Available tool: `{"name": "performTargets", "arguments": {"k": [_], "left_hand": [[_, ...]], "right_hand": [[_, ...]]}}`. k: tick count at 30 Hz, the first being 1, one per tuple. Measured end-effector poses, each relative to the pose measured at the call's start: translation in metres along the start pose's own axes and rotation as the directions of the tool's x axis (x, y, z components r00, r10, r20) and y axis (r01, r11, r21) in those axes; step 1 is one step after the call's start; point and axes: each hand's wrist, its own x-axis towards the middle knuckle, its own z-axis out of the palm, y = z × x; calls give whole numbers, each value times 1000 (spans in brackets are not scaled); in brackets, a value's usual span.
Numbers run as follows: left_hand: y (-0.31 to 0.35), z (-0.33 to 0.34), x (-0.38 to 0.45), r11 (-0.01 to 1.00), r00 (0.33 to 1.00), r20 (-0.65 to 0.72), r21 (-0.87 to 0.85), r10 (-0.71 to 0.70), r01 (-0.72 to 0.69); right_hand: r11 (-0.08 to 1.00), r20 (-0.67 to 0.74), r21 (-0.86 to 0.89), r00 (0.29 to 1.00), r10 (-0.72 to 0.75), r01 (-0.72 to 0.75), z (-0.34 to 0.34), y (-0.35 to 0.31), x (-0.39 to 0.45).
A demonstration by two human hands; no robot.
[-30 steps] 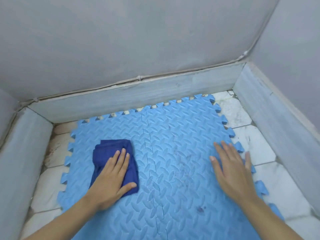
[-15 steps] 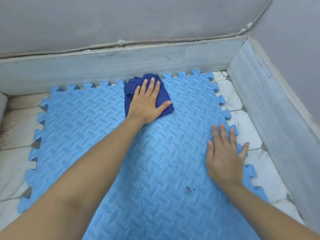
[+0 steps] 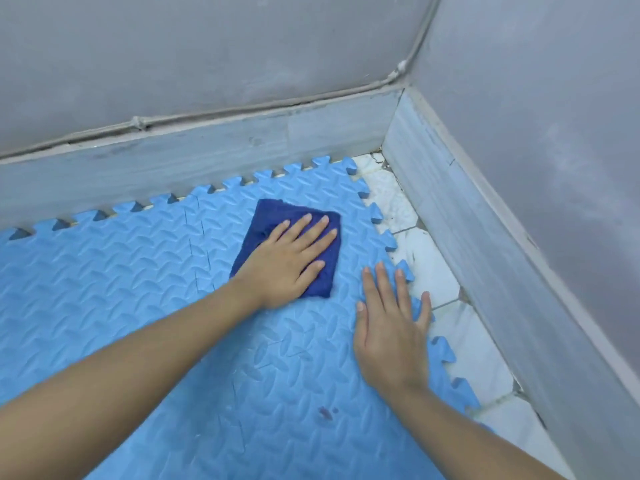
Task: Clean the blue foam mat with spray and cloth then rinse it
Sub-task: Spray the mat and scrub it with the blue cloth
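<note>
The blue foam mat (image 3: 114, 289) with puzzle-tooth edges lies flat on the tiled floor and fills most of the view. A folded dark blue cloth (image 3: 273, 216) lies on its far right part. My left hand (image 3: 291, 261) presses flat on the cloth with straight fingers. My right hand (image 3: 391, 334) lies flat on the mat's right edge, just right of the cloth, thumb reaching over the teeth. A small dark stain (image 3: 325, 412) marks the mat near my right forearm. No spray bottle is in view.
A grey skirting (image 3: 207, 150) runs along the far side of the mat and another grey skirting (image 3: 485, 244) along the right, meeting in a corner. A strip of white floor tiles (image 3: 426, 268) lies between the mat's right edge and the wall.
My left hand has slid the cloth from the mat's left side to the far edge and then right and nearer, towards my right hand. My right hand has stayed flat on the right edge.
</note>
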Motion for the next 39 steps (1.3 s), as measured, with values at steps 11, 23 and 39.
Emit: {"name": "performTargets", "arguments": {"k": [11, 23, 39], "left_hand": [[-2, -14, -3, 975, 968, 130, -30, -216, 222], [124, 15, -194, 1000, 980, 199, 9, 13, -15], [157, 23, -147, 991, 980, 149, -41, 130, -125]], "right_hand": [[998, -1, 70, 1000, 2, -2, -7, 0, 3], [980, 42, 198, 999, -31, 22, -7, 3, -2], [982, 47, 129, 990, 135, -140, -28, 92, -119]]}}
